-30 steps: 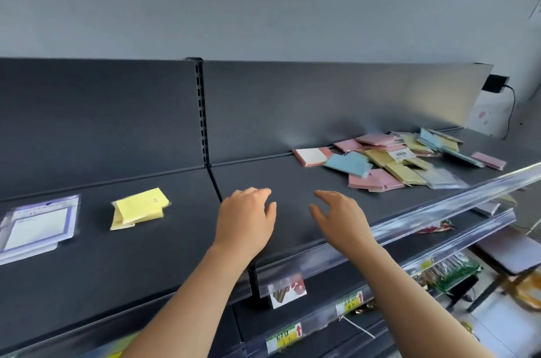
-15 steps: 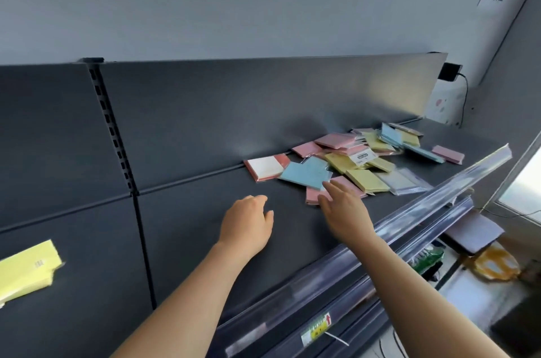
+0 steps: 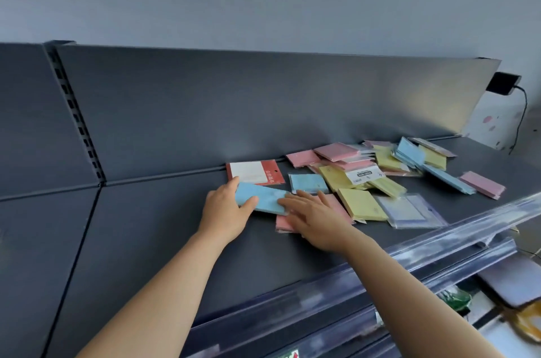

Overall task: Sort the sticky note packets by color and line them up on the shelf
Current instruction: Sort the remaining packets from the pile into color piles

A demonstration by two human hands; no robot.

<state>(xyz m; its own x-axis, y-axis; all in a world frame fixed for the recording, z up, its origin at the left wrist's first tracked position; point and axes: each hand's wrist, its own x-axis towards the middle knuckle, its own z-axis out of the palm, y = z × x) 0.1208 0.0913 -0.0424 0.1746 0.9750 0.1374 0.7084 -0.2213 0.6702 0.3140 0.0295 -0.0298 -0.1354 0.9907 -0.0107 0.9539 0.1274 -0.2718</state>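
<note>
Since the earlier frame both hands have closed on the heap: the left hand (image 3: pixel 225 212), then empty above the bare shelf, now grips a blue packet (image 3: pixel 263 198) that has come away from the heap's left side. Thumb lies curled over the packet's near face; the fingers are hidden behind its left end. The right hand (image 3: pixel 317 220) lies flat with fingers straight, fingertips touching the right end of the same blue packet, palm resting on a pink packet (image 3: pixel 281 223) beneath it.

Behind the hands, at the shelf's (image 3: pixel 146 229) back edge, a red-and-white packet (image 3: pixel 254 171) lies flat against the back panel (image 3: pixel 234 106). Just right of the hands sit a second blue packet (image 3: pixel 307 182), a yellow packet (image 3: pixel 361 204) and a clear packet (image 3: pixel 409 211), the last nearest the front edge. Farther right, towards the back edge, a mixed pile (image 3: pixel 389 158) of pink, yellow and blue packets overlaps untidily. One lone pink packet (image 3: pixel 483 184) lies apart near the right end. A transparent price rail (image 3: pixel 439 240) runs along the front edge.
</note>
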